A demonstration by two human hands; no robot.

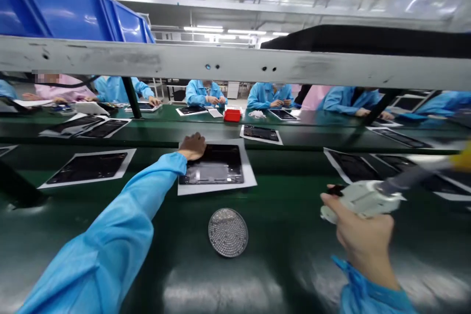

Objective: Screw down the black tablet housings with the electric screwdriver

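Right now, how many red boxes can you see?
1. The red box sits midway along the far green bench; the shelf rail may hide others.

round dish [228, 232] before tablet [217, 164], tool [362, 198] at right

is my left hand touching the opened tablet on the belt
Touching. The head view shows the left hand curled onto the far left corner of the opened tablet, no gap.
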